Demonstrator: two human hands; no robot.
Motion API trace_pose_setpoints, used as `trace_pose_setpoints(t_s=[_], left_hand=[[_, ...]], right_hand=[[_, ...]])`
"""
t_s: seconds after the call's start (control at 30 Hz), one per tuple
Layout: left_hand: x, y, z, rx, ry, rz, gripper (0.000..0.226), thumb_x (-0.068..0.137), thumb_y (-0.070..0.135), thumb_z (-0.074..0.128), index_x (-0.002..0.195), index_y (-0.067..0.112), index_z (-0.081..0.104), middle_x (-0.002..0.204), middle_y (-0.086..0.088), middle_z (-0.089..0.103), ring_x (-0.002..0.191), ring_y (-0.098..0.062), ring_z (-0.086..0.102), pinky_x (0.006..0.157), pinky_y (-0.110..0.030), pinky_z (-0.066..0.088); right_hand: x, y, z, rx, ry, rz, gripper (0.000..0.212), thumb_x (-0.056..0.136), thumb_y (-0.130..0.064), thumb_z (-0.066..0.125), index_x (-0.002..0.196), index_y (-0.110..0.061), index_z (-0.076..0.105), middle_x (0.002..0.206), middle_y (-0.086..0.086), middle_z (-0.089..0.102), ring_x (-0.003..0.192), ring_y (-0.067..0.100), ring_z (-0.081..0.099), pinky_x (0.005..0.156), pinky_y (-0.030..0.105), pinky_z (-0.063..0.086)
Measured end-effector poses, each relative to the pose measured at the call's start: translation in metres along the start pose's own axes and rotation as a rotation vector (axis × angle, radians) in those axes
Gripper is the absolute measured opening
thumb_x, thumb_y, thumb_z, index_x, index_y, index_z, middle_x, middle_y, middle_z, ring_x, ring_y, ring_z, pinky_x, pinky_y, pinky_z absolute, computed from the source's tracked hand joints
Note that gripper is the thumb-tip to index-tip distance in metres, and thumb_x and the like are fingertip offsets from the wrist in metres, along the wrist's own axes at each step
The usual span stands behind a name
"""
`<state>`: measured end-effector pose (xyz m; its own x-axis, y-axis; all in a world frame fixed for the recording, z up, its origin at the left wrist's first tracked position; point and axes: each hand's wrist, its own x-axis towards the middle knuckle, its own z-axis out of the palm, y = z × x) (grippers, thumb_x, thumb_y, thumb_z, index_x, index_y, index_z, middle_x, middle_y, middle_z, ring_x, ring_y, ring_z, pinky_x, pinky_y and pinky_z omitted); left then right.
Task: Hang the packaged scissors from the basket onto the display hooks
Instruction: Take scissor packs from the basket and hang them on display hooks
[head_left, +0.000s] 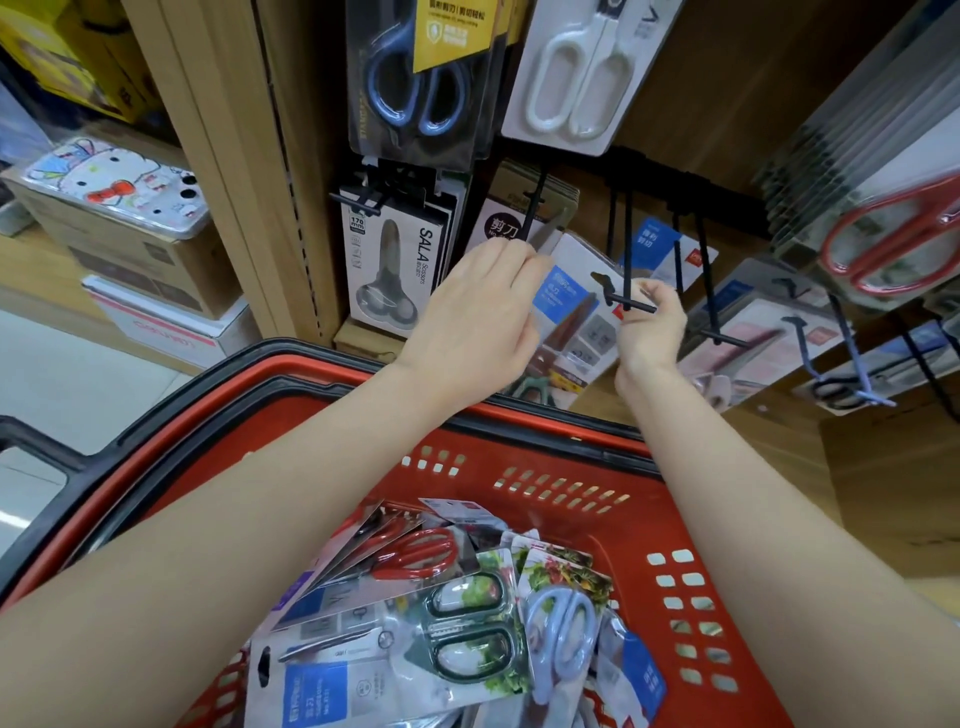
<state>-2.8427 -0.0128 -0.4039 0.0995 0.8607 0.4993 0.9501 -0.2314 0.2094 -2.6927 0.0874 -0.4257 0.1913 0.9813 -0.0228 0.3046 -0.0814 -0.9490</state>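
Red basket (519, 421) near us, plenty of packs (415, 634) left inside, and we're mid-hang. Our left hand (478, 312) pinches the top corner of the blue-labelled scissors pack (571, 317), raised to the black hook (626, 304). Our right hand (652, 327) curls its fingers round the hook's tip. Next, we judge, the hang hole (602, 283) must be lined up and slid along the prong.

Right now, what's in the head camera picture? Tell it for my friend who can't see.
Two bare hands hold a packaged pair of scissors up to a black hook: the left hand pinches the pack's top corner, and the right hand pinches the hook's tip. Below them sits a red basket holding more scissor packs.
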Motion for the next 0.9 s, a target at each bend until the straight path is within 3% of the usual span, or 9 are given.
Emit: trace_pose_setpoints(t_s=[0.07, 0.23, 0.33, 0.4, 0.47, 0.53, 0.67, 0.77, 0.9], left_hand=[[-0.001, -0.003, 0.0, -0.009, -0.013, 0.01, 0.044, 0.081, 0.011, 0.051, 0.123, -0.003, 0.054, 0.113, -0.016, 0.057, 0.108, -0.031, 0.053, 0.1, -0.032, 0.029], [-0.002, -0.007, -0.002, 0.005, -0.059, 0.036, 0.051, 0.082, 0.019, 0.04, 0.128, -0.003, 0.05, 0.119, -0.015, 0.056, 0.113, -0.029, 0.05, 0.104, -0.032, 0.027], [-0.001, -0.005, -0.002, 0.019, -0.07, 0.034, 0.051, 0.082, 0.019, 0.039, 0.127, -0.003, 0.05, 0.118, -0.015, 0.056, 0.113, -0.029, 0.049, 0.104, -0.031, 0.026], [-0.002, -0.004, -0.002, 0.026, -0.087, 0.024, 0.051, 0.082, 0.016, 0.044, 0.129, -0.003, 0.048, 0.12, -0.016, 0.055, 0.116, -0.03, 0.048, 0.106, -0.031, 0.025], [-0.004, -0.002, -0.003, 0.032, -0.109, 0.018, 0.054, 0.082, 0.012, 0.051, 0.134, -0.003, 0.044, 0.129, -0.018, 0.052, 0.125, -0.033, 0.044, 0.111, -0.032, 0.024], [-0.01, 0.001, -0.006, 0.04, -0.143, 0.011, 0.059, 0.084, 0.011, 0.055, 0.139, -0.002, 0.039, 0.14, -0.02, 0.045, 0.135, -0.034, 0.036, 0.116, -0.038, 0.022], [-0.036, 0.01, -0.016, 0.092, -0.145, 0.004, 0.045, 0.085, 0.014, 0.051, 0.128, 0.001, 0.053, 0.131, -0.019, 0.052, 0.125, -0.034, 0.047, 0.108, -0.038, 0.03], [-0.067, 0.019, -0.026, 0.137, -0.127, -0.01, 0.035, 0.084, 0.02, 0.04, 0.107, 0.005, 0.061, 0.104, -0.011, 0.058, 0.096, -0.029, 0.055, 0.084, -0.033, 0.032], [-0.123, 0.03, -0.029, 0.147, -0.229, 0.003, 0.025, 0.082, 0.023, 0.042, 0.093, 0.013, 0.063, 0.086, -0.002, 0.056, 0.077, -0.022, 0.054, 0.072, -0.032, 0.037]], right_hand=[[0.01, -0.003, 0.005, -0.014, 0.045, -0.021, 0.023, 0.09, -0.006, 0.042, 0.067, -0.008, 0.046, 0.071, 0.002, 0.041, 0.061, 0.012, 0.037, 0.057, 0.022, 0.031], [0.013, -0.011, 0.004, -0.076, 0.041, -0.044, 0.008, 0.096, -0.004, 0.045, 0.097, -0.012, 0.043, 0.094, 0.008, 0.051, 0.071, 0.008, 0.052, 0.058, 0.007, 0.043], [0.007, -0.01, 0.001, -0.081, 0.036, 0.013, 0.023, 0.103, -0.025, 0.03, 0.122, -0.022, 0.042, 0.13, 0.009, 0.051, 0.118, 0.021, 0.053, 0.098, 0.02, 0.042], [0.001, -0.008, -0.003, -0.282, -0.057, -0.034, 0.048, 0.103, -0.016, 0.031, 0.149, -0.02, 0.018, 0.148, 0.009, 0.036, 0.138, 0.025, 0.034, 0.109, 0.026, 0.029], [-0.005, -0.001, -0.011, -0.402, -0.196, -0.082, 0.071, 0.097, 0.002, 0.036, 0.15, -0.009, -0.009, 0.151, 0.011, 0.031, 0.138, 0.025, 0.034, 0.103, 0.015, 0.03], [-0.023, 0.0, -0.023, -0.408, -0.274, -0.075, 0.072, 0.099, -0.002, 0.036, 0.148, -0.005, -0.015, 0.132, 0.01, 0.047, 0.114, 0.022, 0.054, 0.076, 0.005, 0.037], [-0.067, 0.001, -0.05, -0.506, -0.325, -0.373, 0.05, 0.099, -0.014, 0.042, 0.145, -0.005, 0.025, 0.144, 0.01, 0.039, 0.133, 0.018, 0.037, 0.102, 0.013, 0.021], [-0.103, 0.012, -0.072, -0.57, -0.317, -0.667, 0.027, 0.097, -0.012, 0.047, 0.124, -0.008, 0.05, 0.119, 0.006, 0.052, 0.114, 0.014, 0.047, 0.097, 0.02, 0.034], [-0.145, 0.041, -0.095, -0.698, -0.495, -0.845, 0.016, 0.093, -0.013, 0.053, 0.107, -0.01, 0.058, 0.099, 0.004, 0.057, 0.094, 0.018, 0.054, 0.083, 0.031, 0.046]])
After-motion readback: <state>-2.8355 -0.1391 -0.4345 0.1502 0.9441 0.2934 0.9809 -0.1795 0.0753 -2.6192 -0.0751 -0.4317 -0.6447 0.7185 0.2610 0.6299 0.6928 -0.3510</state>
